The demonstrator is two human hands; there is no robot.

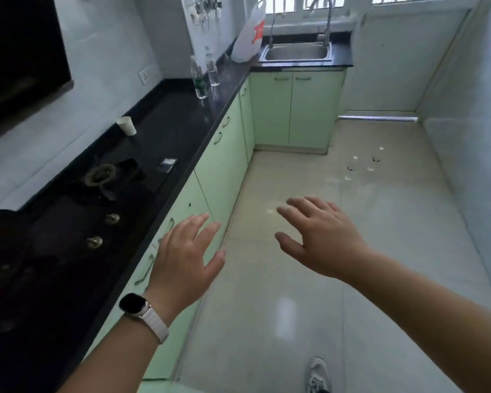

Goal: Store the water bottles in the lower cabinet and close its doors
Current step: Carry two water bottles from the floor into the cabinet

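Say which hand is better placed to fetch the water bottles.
Left, probably: the left hand is open beside the counter bearing both water bottles; the right hand, also open, hangs over the floor.

The room is a narrow kitchen with white tiled walls [97, 52] and a pale, glossy tiled floor [380, 222] that reflects the light. A long black table [182, 120] runs along the left wall and turns at the far end, where a steel sink [295, 52] with a tall curved faucet [328, 21] sits under bright windows [284, 4]. Light green lower cabinets [270, 109] stand under it, all doors shut. A gas hob [102, 177] is set into the table, and a wall socket [145, 76] is above it.
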